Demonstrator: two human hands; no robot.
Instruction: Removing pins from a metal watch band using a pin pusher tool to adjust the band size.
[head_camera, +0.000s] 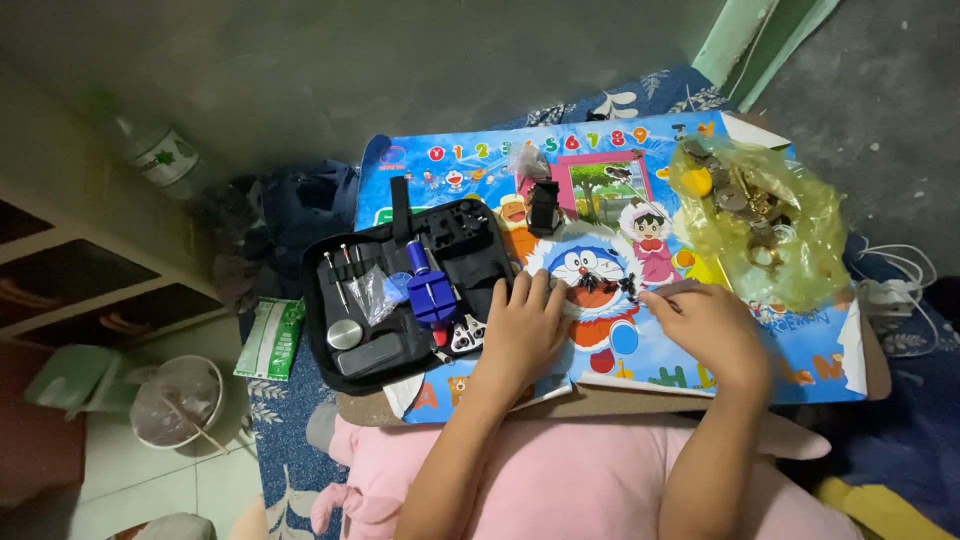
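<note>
My left hand (523, 328) rests flat on a colourful cartoon board (700, 345), fingers spread, next to an open black tool case (400, 290). My right hand (705, 325) pinches a small dark part near the board's middle; a small dark watch piece (600, 285) lies between the two hands. The case holds a blue link-remover tool (430, 290), thin screwdrivers (338, 275), a round metal piece (345, 333) and a small clear bag (372, 292).
A yellow plastic bag (765, 220) with several metal watch parts sits at the board's right. A small black holder (544, 207) stands at the back. A plastic bottle (160, 155), a white bucket (178, 400) and a green packet (270, 338) lie left.
</note>
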